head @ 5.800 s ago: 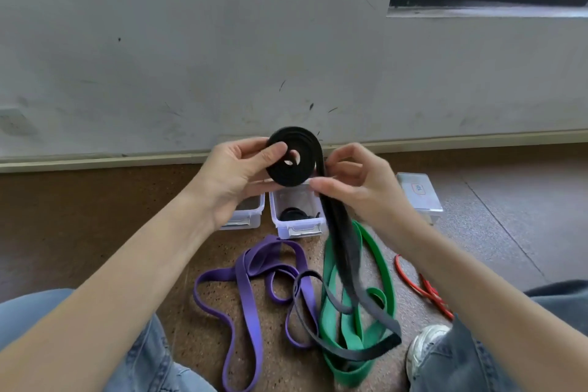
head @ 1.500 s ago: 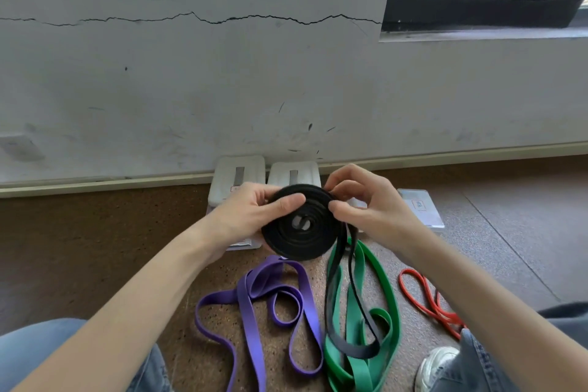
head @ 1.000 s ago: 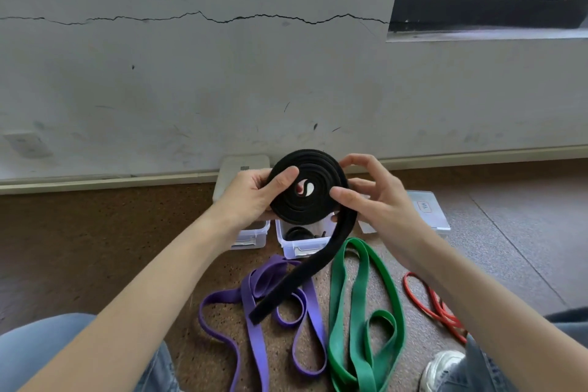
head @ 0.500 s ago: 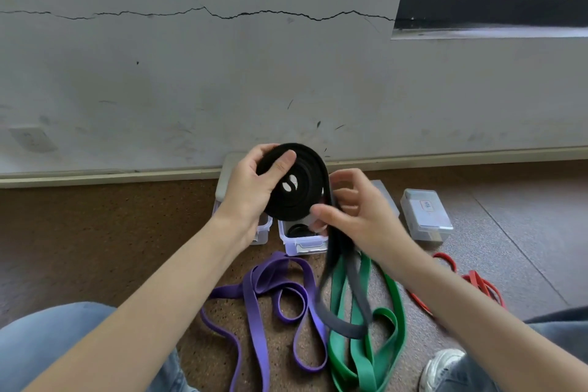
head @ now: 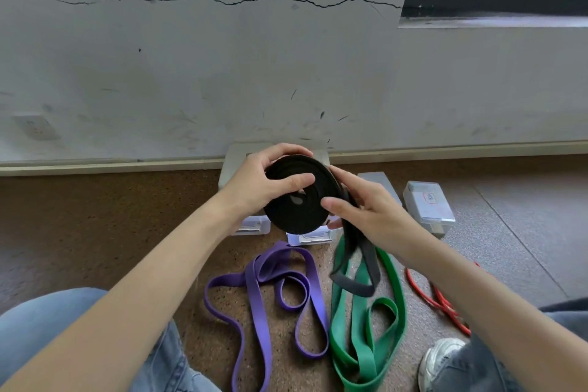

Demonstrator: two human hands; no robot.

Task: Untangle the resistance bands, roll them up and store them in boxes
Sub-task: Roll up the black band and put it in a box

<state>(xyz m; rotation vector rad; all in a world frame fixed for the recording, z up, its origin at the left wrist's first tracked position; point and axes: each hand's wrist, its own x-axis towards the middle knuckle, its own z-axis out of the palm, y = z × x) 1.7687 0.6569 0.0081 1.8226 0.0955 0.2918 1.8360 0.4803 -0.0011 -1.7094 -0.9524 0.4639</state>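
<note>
Between both hands, a black band (head: 299, 197) is nearly coiled: the left hand (head: 257, 184) grips the roll, the right hand (head: 366, 210) pinches its short hanging tail. Winding in that tail looks next, then the boxes (head: 313, 237) just beyond.

Bare forearms and hands, left (head: 254, 183) and right (head: 366, 210), no sleeves, rings or watch showing. Blue denim jeans (head: 47, 321) on both legs. Grey-white sneaker (head: 440, 360) with worn toe at lower right.
</note>
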